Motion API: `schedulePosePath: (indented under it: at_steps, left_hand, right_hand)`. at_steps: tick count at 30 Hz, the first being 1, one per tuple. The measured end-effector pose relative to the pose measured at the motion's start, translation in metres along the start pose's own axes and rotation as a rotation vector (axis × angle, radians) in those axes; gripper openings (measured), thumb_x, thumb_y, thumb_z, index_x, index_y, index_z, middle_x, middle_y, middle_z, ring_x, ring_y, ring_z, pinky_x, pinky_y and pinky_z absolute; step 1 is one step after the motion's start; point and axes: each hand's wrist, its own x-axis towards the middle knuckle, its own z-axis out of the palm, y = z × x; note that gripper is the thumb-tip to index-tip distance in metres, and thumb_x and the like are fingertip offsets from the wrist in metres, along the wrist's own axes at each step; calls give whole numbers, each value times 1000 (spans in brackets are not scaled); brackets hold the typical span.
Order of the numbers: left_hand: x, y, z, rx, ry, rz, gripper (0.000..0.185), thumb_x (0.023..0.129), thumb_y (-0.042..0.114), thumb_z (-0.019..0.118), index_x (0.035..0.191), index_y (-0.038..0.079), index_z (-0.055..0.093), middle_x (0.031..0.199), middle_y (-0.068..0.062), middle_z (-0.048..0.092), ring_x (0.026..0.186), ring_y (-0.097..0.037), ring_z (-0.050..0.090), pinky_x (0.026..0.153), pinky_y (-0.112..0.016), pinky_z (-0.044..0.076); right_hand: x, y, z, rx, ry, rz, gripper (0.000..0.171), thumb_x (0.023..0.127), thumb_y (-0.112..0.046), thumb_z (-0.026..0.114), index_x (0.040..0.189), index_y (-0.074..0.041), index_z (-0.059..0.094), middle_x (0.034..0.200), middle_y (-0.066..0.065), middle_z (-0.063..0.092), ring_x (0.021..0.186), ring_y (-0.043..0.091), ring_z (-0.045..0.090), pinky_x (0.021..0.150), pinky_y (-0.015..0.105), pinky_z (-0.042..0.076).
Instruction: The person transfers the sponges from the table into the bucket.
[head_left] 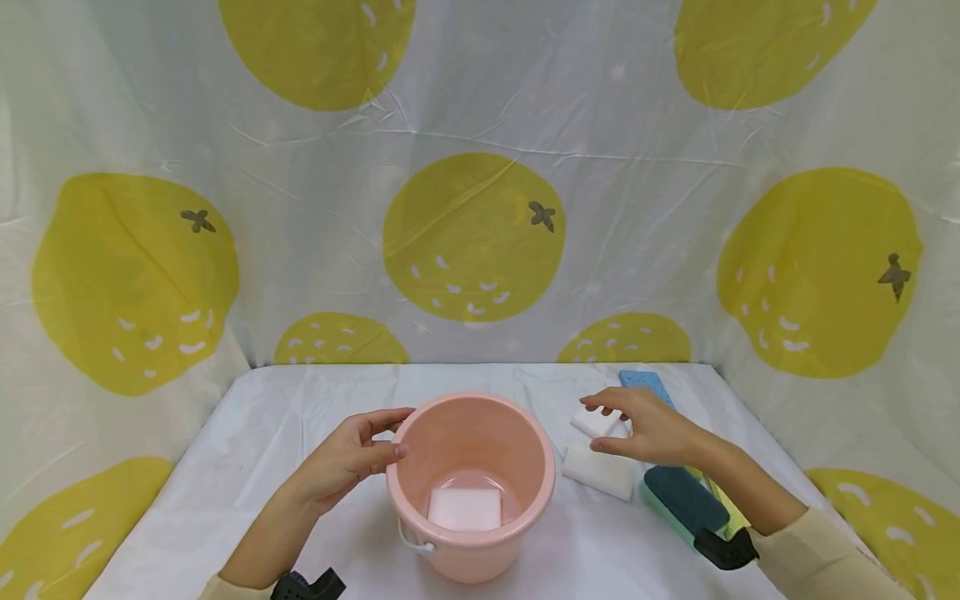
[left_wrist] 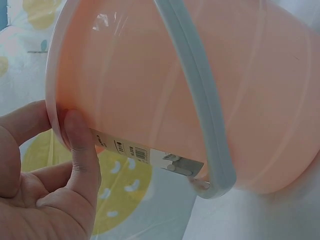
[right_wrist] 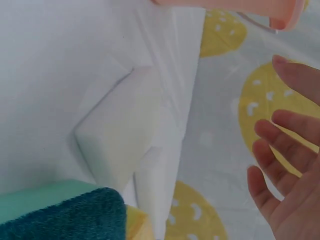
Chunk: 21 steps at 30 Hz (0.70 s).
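Note:
A pink bucket (head_left: 480, 560) stands upright on the table, a white sponge block (head_left: 465, 509) lying on its bottom. My left hand (head_left: 339, 465) pinches the left side of the bucket's rim, thumb on one face and fingers on the other. The left wrist view shows the bucket's pale handle (left_wrist: 200, 100) hanging down the outer wall beside a printed label (left_wrist: 134, 151). To the right of the bucket, my right hand (head_left: 651, 427) hovers with fingers spread and slightly bent, holding nothing. Below it lie two white sponge blocks (head_left: 597, 472), one behind the other.
A blue sponge (head_left: 645, 385) lies toward the back right of the table. Nearer, partly under the right forearm, are a green sponge with a dark scouring face (head_left: 684, 498) and a yellow one (head_left: 733, 515). A lemon-print curtain (head_left: 480, 242) encloses the white-covered table (head_left: 322, 533).

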Motion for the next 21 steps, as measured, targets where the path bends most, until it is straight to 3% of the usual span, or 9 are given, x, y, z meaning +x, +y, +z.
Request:
schedulePosePath:
  at_steps: [8,15,21]
  left_hand:
    - [0,0,-1,3,-1,6,63,97,4,67,151,-13,39,124,-24,51,89,-17,68,85,-34,58]
    - [0,1,-1,10,3,10,63,97,4,67,150,-13,40,125,-25,51,86,-16,68,85,-34,58]
    - [0,0,-1,6,0,6,64,96,4,67,151,-14,38,127,-24,51,85,-15,67,85,-34,58]
  right_hand:
    - [-11,18,18,7,-8,57,58,92,-41,79,135,-4,65,122,7,69,102,25,63,82,42,57]
    - [-15,30,34,42,-12,114,59,93,-38,78,135,0,63,123,13,68,105,34,63,82,47,56]
    - [-21,36,49,71,-46,169,61,92,-38,79,135,1,63,124,12,67,109,32,62,86,49,56]
